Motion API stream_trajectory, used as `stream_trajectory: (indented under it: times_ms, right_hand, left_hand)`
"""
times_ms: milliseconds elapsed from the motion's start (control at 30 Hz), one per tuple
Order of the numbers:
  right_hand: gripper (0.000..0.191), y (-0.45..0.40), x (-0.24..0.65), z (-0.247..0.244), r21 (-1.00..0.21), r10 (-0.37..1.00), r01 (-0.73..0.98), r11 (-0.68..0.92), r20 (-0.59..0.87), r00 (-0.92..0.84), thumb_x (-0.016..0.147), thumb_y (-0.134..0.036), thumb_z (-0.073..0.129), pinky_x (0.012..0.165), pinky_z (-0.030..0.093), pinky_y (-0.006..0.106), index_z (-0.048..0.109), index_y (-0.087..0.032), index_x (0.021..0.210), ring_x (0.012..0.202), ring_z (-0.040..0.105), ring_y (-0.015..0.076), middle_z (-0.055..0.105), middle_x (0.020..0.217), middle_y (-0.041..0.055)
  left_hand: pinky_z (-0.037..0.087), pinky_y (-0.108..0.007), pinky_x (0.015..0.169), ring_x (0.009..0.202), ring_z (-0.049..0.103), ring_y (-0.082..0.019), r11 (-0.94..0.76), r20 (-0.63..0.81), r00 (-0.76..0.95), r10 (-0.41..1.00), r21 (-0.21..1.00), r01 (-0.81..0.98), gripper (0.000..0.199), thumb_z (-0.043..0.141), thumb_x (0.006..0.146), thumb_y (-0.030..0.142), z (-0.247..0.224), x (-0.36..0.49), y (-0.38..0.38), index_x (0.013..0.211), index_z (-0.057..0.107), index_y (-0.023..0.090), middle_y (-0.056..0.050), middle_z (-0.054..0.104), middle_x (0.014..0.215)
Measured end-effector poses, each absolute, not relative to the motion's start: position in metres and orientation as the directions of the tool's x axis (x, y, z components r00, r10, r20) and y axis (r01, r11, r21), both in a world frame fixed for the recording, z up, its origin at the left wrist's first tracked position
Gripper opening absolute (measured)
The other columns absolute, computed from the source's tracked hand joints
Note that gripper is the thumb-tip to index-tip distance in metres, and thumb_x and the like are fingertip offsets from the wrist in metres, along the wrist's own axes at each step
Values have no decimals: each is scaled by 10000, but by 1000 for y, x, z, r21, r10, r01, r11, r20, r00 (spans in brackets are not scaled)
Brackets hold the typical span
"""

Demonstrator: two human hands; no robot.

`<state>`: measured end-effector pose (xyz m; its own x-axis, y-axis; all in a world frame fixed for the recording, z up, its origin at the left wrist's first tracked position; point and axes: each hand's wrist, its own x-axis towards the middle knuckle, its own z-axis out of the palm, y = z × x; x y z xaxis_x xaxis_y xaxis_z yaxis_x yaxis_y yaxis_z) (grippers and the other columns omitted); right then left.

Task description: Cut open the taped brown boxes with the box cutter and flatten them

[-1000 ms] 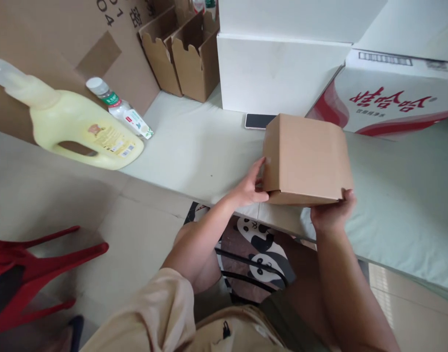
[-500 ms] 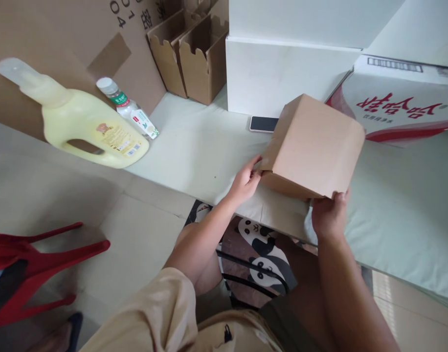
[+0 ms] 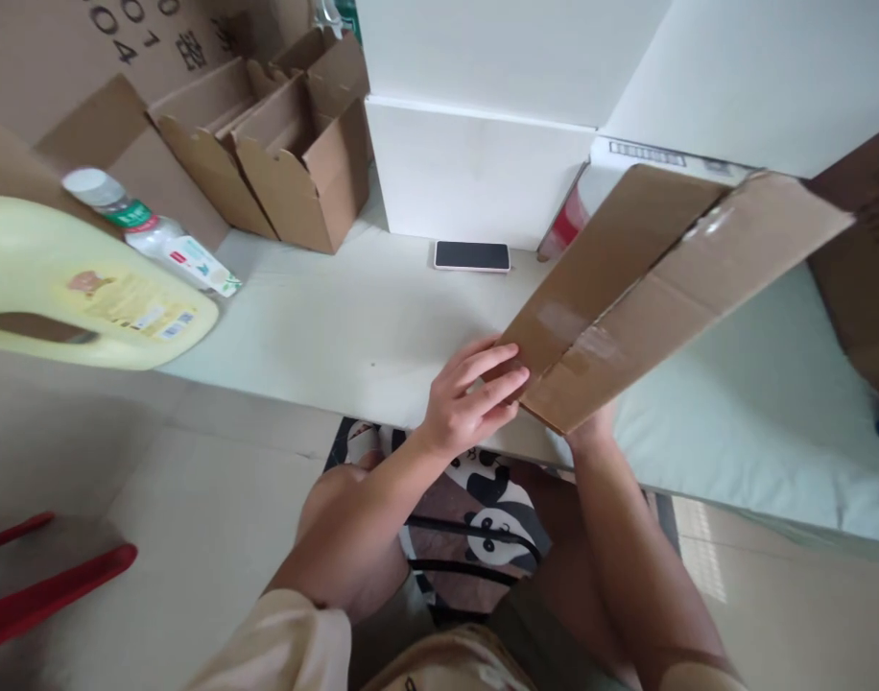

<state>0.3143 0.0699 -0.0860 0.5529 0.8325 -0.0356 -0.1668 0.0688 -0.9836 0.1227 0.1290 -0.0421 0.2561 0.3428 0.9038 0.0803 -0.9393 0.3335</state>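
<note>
A brown cardboard box point(image 3: 670, 288) is held tilted above the right part of the table, a taped seam along its upward face. My left hand point(image 3: 468, 393) grips its near left corner, several fingers lying over the edge and the thumb out of sight. At the lower near edge, my right hand point(image 3: 590, 427) supports the box from behind and below. Only its wrist side shows; the box hides the fingers. Beyond the box, a phone point(image 3: 472, 256) lies face up on the table.
The pale-covered table point(image 3: 317, 326) bears a yellow jug point(image 3: 123, 297), a clear bottle point(image 3: 166, 245), open cardboard boxes point(image 3: 296, 182) and white boxes point(image 3: 475, 173). A red and white carton point(image 3: 573, 216) stands behind the held box. Red stool legs point(image 3: 65, 595) show at lower left.
The cardboard box has been turned, so its taped seam now faces up. My left hand has shifted its fingers onto the corner; my right hand has moved behind the box. The view has swung right.
</note>
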Motion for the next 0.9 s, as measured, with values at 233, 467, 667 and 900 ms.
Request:
stream_trajectory:
  times_ms: [233, 467, 667, 900]
  right_hand:
    - [277, 64, 327, -89, -993, 721, 116, -27, 61, 691, 828, -419, 556, 727, 490, 318, 644, -218, 999, 703, 544, 156, 566, 772, -12]
    - [324, 54, 347, -80, -505, 789, 673, -541, -28, 613, 818, -475, 565, 702, 382, 325, 716, -239, 979, 721, 513, 193, 558, 774, 32]
    - [156, 37, 362, -70, -698, 680, 430, -573, -110, 725, 662, -312, 598, 553, 276, 271, 532, -235, 780, 534, 392, 135, 437, 545, -55]
    - [385, -43, 360, -9, -984, 358, -54, 169, 11, 934, 589, -216, 538, 458, 271, 200, 527, -268, 970, 449, 366, 91, 467, 576, -91]
  left_hand:
    - [608, -374, 997, 1181, 701, -206, -815, 814, 127, 567, 531, 233, 350, 547, 983, 182, -64, 105, 158, 1310, 657, 240, -89, 715, 1296]
    - [626, -336, 953, 1088, 743, -202, -859, 888, 131, 440, 374, 349, 314, 579, 960, 130, -54, 88, 181, 1242, 703, 191, -90, 773, 1162]
    - [655, -334, 865, 1038, 757, -199, -965, 953, 250, 173, 114, 234, 262, 722, 872, 141, -27, 115, 147, 1115, 724, 238, -28, 793, 1088]
    - [640, -346, 865, 990, 742, -183, -991, 932, 337, 135, 126, 49, 202, 764, 840, 128, -23, 126, 95, 1020, 717, 207, -37, 795, 1044]
